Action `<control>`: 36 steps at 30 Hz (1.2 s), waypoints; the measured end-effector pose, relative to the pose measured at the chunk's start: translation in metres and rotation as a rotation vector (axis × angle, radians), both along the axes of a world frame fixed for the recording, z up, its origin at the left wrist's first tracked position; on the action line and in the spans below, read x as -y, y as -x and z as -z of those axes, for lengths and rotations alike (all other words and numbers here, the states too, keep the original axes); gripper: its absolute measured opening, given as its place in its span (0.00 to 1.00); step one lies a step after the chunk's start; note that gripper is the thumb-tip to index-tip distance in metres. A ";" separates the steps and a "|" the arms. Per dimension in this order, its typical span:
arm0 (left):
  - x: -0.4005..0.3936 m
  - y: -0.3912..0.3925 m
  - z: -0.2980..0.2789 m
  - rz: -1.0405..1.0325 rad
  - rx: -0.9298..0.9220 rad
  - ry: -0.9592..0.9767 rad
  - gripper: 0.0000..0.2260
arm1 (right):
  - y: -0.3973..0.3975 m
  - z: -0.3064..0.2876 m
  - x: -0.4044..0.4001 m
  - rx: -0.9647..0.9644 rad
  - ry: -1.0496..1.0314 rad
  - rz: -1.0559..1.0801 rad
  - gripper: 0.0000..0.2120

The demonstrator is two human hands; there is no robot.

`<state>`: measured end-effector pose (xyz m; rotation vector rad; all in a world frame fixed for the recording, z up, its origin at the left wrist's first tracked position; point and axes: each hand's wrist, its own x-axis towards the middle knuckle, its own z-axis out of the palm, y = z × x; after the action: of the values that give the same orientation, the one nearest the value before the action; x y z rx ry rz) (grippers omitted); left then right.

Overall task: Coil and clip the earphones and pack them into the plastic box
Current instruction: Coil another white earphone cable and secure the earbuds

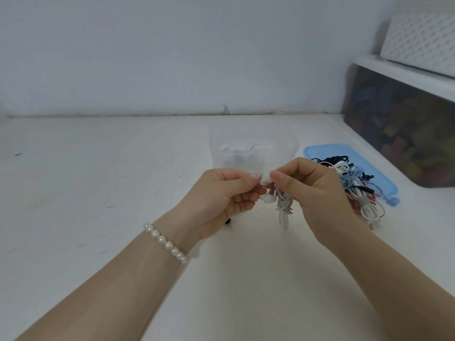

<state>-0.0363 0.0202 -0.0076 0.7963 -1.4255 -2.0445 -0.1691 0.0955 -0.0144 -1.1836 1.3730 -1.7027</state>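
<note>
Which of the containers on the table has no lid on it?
The small clear plastic box just behind the hands: open-topped. The big dark bin on the right is lidded.

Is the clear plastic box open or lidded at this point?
Open. The clear plastic box has no lid on top; the blue lid lies flat beside it under a pile of earphones.

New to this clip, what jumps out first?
Dead centre, the left hand and right hand pinch a white coiled earphone above the white table. Just behind stands the clear plastic box, something white inside. To the right, a pile of coloured earphone bundles lies on a blue lid.
</note>
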 end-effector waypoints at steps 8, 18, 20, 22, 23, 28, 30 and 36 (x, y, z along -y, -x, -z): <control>-0.001 0.000 0.003 -0.004 -0.010 0.075 0.08 | 0.000 0.001 0.001 -0.068 -0.013 0.081 0.05; -0.002 0.001 0.006 0.015 0.008 0.083 0.08 | -0.003 0.006 0.003 -0.112 -0.010 0.151 0.08; -0.002 0.001 0.006 0.010 0.013 0.078 0.08 | -0.003 0.008 0.004 -0.159 -0.012 0.182 0.10; -0.003 0.001 0.007 0.011 0.016 0.068 0.08 | -0.003 0.010 0.005 -0.238 -0.015 0.223 0.10; -0.003 0.001 0.007 0.012 0.015 0.057 0.08 | -0.004 0.012 0.005 -0.269 -0.013 0.239 0.09; -0.002 0.003 0.006 0.028 -0.046 -0.083 0.08 | -0.010 0.014 0.001 -0.415 0.060 0.269 0.04; -0.002 0.003 0.005 0.037 -0.084 -0.147 0.08 | -0.010 0.013 0.001 -0.386 0.072 0.258 0.04; -0.003 0.002 0.001 0.029 -0.069 -0.132 0.08 | -0.001 -0.002 0.001 0.157 -0.051 0.064 0.03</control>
<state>-0.0383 0.0227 -0.0085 0.7541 -1.2823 -2.1849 -0.1678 0.0947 -0.0127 -0.9660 1.3622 -1.7546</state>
